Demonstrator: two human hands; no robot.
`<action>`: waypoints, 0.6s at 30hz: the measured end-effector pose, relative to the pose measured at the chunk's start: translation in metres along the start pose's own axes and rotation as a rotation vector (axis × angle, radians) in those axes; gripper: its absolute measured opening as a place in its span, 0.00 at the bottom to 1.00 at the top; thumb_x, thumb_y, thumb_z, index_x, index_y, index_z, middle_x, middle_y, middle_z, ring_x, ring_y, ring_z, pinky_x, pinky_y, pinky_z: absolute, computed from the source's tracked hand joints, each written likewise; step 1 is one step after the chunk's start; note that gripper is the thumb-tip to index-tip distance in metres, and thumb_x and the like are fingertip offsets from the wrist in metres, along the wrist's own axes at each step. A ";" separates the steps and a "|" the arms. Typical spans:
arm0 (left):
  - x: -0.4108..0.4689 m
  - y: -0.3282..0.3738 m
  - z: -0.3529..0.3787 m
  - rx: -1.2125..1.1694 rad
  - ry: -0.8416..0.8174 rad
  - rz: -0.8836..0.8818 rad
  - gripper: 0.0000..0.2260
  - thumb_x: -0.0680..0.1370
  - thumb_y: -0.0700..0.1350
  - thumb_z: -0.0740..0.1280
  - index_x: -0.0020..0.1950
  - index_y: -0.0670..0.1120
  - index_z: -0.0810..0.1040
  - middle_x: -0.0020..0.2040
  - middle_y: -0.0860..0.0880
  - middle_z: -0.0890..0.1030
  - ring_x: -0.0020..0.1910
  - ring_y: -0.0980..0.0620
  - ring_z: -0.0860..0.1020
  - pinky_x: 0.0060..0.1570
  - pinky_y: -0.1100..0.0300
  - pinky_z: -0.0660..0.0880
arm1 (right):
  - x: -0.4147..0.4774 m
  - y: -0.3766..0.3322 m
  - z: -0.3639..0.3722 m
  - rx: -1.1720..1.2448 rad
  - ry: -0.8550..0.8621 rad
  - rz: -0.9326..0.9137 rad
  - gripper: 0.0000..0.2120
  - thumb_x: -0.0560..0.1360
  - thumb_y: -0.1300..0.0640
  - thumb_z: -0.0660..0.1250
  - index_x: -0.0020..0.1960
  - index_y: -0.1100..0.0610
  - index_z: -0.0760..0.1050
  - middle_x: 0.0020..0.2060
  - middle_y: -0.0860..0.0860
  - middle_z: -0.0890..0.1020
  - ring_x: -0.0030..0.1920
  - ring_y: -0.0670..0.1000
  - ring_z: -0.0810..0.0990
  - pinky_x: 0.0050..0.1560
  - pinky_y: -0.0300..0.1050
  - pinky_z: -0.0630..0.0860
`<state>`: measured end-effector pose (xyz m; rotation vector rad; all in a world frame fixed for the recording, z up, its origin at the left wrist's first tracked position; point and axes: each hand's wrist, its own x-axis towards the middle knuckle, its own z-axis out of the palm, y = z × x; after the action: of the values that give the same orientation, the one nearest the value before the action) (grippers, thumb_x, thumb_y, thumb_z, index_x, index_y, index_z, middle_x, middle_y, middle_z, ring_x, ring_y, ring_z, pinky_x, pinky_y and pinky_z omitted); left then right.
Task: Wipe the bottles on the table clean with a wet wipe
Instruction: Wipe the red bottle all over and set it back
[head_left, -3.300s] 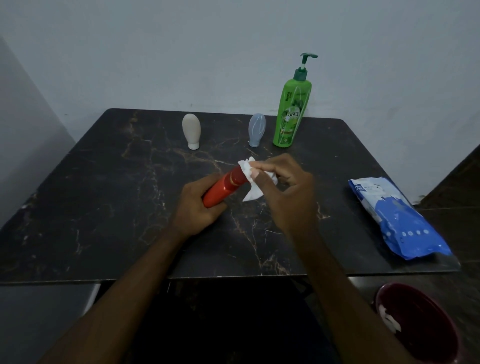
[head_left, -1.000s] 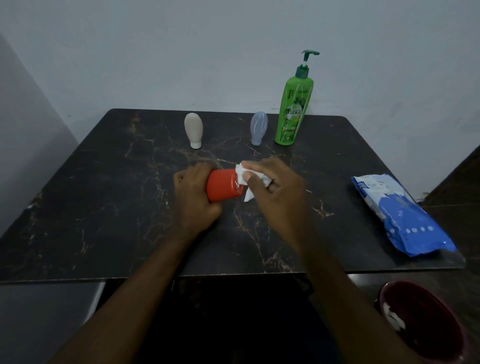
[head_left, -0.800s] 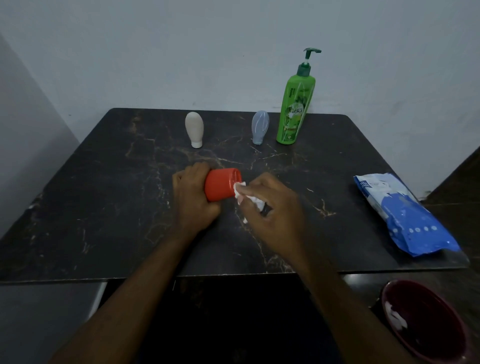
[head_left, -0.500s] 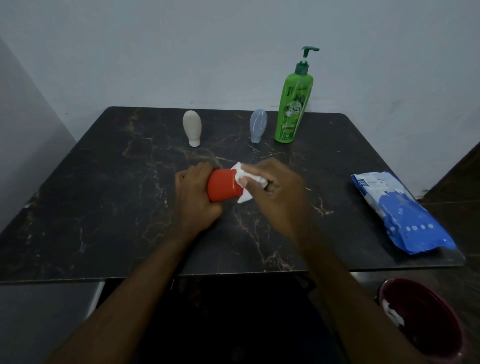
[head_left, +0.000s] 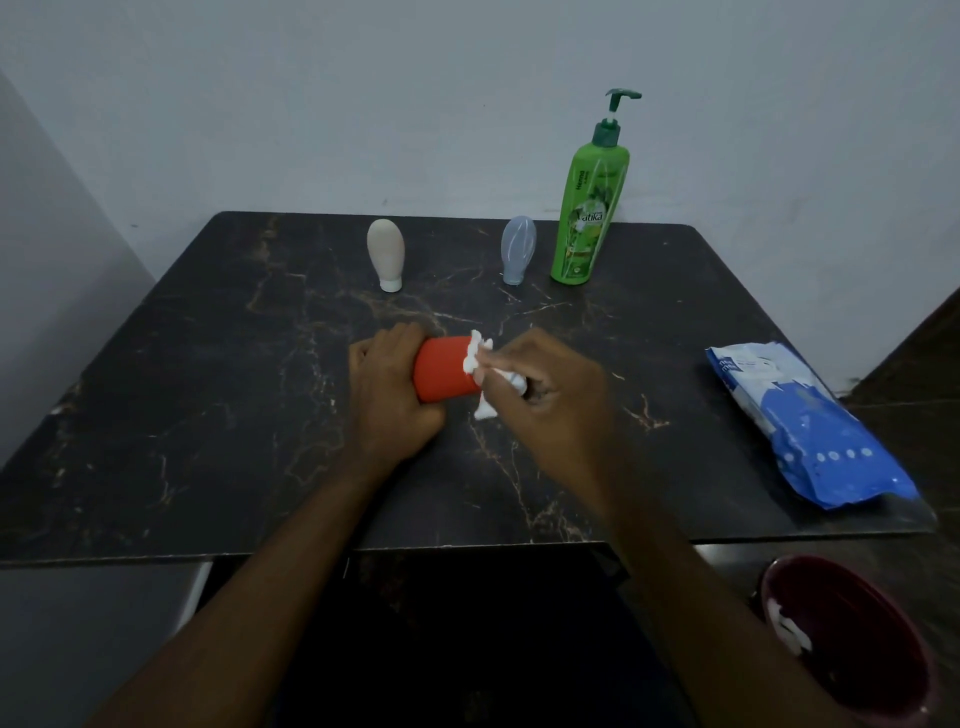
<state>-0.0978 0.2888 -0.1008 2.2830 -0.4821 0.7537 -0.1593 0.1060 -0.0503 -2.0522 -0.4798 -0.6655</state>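
A red bottle lies sideways over the middle of the dark marble table, its end pointing right. My left hand grips its left part. My right hand is closed on a crumpled white wet wipe and presses it against the bottle's right end. At the back of the table stand a beige bottle on its cap, a pale blue bottle on its cap, and a tall green pump bottle.
A blue and white wipes pack lies at the table's right edge. A dark red bin with used white wipes inside stands on the floor at the lower right. The wall runs close behind the table.
The red bottle has been turned from a slant with its top up to lying sideways. My right hand has been rubbing the wipe up and down over its right end.
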 end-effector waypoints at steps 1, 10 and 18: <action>0.000 -0.001 -0.001 0.005 -0.003 -0.003 0.21 0.61 0.43 0.73 0.51 0.51 0.72 0.46 0.55 0.75 0.46 0.53 0.74 0.54 0.52 0.65 | -0.003 0.001 0.000 0.019 -0.018 -0.004 0.06 0.73 0.62 0.72 0.50 0.58 0.84 0.41 0.49 0.82 0.41 0.44 0.80 0.44 0.34 0.74; 0.001 0.000 0.002 0.009 -0.039 0.004 0.20 0.61 0.44 0.71 0.52 0.48 0.74 0.47 0.54 0.75 0.47 0.53 0.74 0.54 0.53 0.64 | 0.007 0.006 -0.003 0.140 0.069 0.097 0.08 0.75 0.59 0.73 0.53 0.58 0.84 0.42 0.50 0.83 0.42 0.47 0.82 0.42 0.40 0.78; 0.000 0.000 0.002 0.009 -0.057 0.000 0.20 0.62 0.46 0.71 0.53 0.48 0.74 0.47 0.51 0.78 0.48 0.51 0.76 0.56 0.52 0.65 | 0.004 0.007 -0.006 0.150 0.065 0.022 0.05 0.73 0.64 0.73 0.49 0.60 0.84 0.40 0.51 0.83 0.40 0.48 0.82 0.42 0.44 0.78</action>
<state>-0.0966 0.2877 -0.1021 2.3183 -0.5053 0.6938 -0.1538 0.0979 -0.0501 -1.8863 -0.4556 -0.6608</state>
